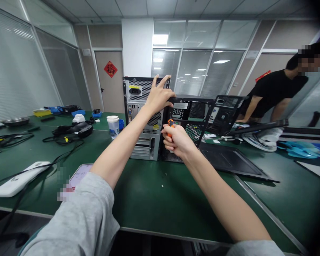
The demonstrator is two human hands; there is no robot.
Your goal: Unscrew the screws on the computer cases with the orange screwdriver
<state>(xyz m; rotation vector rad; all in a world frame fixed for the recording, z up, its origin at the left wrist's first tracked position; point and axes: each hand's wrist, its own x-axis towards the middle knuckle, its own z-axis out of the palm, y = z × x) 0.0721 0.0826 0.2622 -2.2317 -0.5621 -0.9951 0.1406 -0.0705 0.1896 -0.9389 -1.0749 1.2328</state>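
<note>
A grey computer tower [138,106] stands upright on the green table [154,199] with its rear panel facing me. My left hand [157,95] rests on the tower's upper right edge, fingers spread. My right hand [176,140] is closed round a screwdriver with an orange handle [171,123], its tip pointing up at the edge of a black open case [192,124] that stands right beside the tower.
A black side panel [229,160] lies flat to the right. A white device [18,179], a phone [80,175] and black cables [61,140] lie at the left. A plastic cup [113,125] stands behind. Another person in a black shirt [272,92] leans over the far right.
</note>
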